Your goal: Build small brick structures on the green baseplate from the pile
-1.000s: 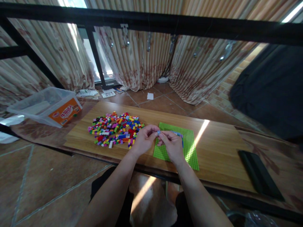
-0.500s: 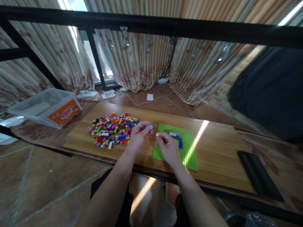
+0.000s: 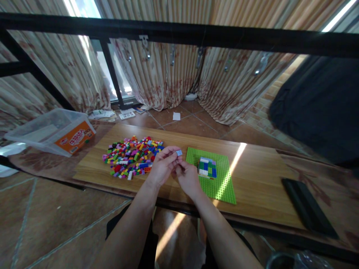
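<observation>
Between the thumb and fingers of my left hand (image 3: 164, 166) a small light-blue toy brick (image 3: 178, 152) is pinched. My right hand (image 3: 188, 178) is closed, its fingertips touching the left hand just under that brick; whatever is in them is hidden. Just right of the right hand lies a green studded baseplate (image 3: 224, 186). On it stands a low block of joined white, blue and green bricks (image 3: 207, 167). A large spread of loose coloured bricks (image 3: 131, 157) lies on the table left of my left hand.
A clear plastic box (image 3: 53, 130) with an orange label stands at the left end of the wooden table (image 3: 258, 179). Toward the right end lies a dark flat object (image 3: 308, 207). A black bar (image 3: 179, 33) crosses above, before the curtains (image 3: 174, 82).
My right hand has moved left, off the baseplate, to meet my left hand. The small white brick at its fingertips is now out of sight, and the joined bricks are uncovered.
</observation>
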